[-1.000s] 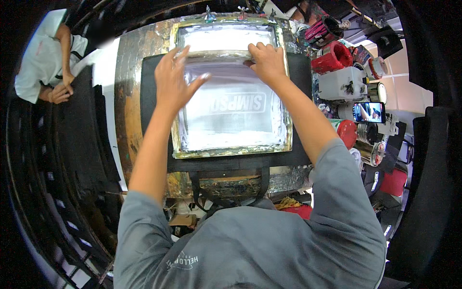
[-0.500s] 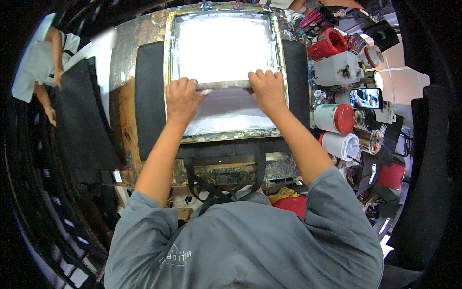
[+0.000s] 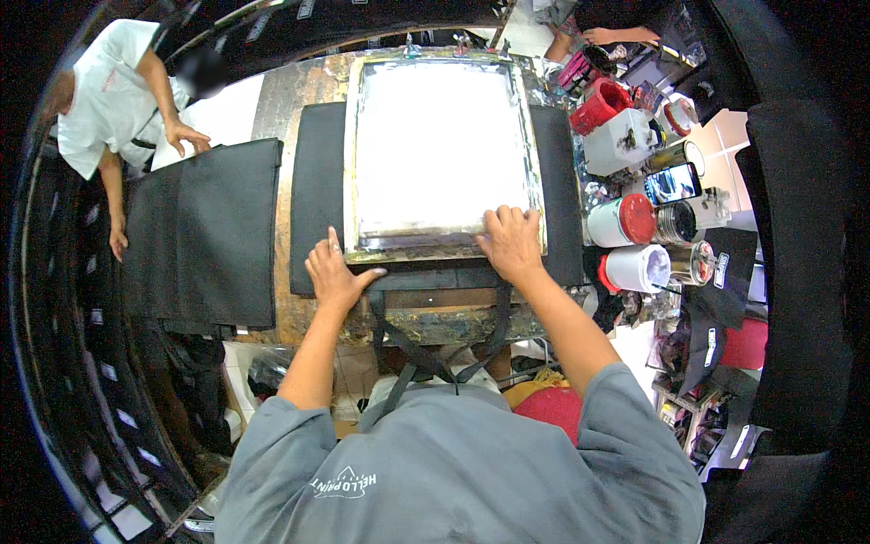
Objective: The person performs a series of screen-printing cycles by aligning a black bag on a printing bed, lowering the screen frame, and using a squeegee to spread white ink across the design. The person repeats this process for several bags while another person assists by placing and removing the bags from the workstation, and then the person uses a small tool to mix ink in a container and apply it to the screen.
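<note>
A screen-printing frame (image 3: 354, 163), its mesh bright white, lies over a black fabric tote bag (image 3: 317, 181) on the paint-stained table. A dark grey band runs along the frame's near end; whether the squeegee lies there I cannot tell. My left hand (image 3: 333, 279) is open on the bag beside the frame's near left corner, thumb stretched out, holding nothing. My right hand (image 3: 513, 249) is closed over the frame's near edge by the right corner, fingers curled on top. The bag's black straps (image 3: 391, 340) hang off the table's near edge.
At left, a co-worker's hand (image 3: 184, 136) is over another black fabric piece (image 3: 204, 231). Along the right stand a red tub (image 3: 600, 104), a white jar with a red lid (image 3: 612, 222), a white tub (image 3: 634, 269) and a phone (image 3: 672, 184). Hinge clamps (image 3: 411, 50) sit at the far edge.
Both hands have left the squeegee bar they held across the mesh and come nearer to me. My left hand has opened onto the bag. The co-worker at left has leaned in.
</note>
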The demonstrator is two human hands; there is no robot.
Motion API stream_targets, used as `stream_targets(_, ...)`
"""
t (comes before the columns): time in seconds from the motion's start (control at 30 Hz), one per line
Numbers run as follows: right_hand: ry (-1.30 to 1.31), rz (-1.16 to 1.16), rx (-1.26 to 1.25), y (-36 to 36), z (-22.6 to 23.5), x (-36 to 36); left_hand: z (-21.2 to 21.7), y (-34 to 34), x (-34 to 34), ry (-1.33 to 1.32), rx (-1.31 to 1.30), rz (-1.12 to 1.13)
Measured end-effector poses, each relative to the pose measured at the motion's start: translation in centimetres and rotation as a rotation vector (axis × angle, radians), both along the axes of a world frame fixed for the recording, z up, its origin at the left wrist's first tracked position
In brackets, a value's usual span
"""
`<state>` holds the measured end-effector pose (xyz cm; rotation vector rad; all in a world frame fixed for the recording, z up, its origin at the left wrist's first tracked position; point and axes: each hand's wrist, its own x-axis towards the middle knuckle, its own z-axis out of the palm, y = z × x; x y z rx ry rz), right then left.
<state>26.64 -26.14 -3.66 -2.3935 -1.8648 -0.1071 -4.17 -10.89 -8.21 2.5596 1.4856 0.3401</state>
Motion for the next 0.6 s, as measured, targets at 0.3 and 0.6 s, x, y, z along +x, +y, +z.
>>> stream_targets(0.3,-0.017,0.012,0.177,0.0,8.3,-0.8,2.8,0.9,-1.1,-0.592,-0.059,-0.026)
stream_targets(0.6,-0.204,0.068,0.488,10.9,24.0,6.9,4.8,7.8,-0.2,-0.325,-0.002,0.249)
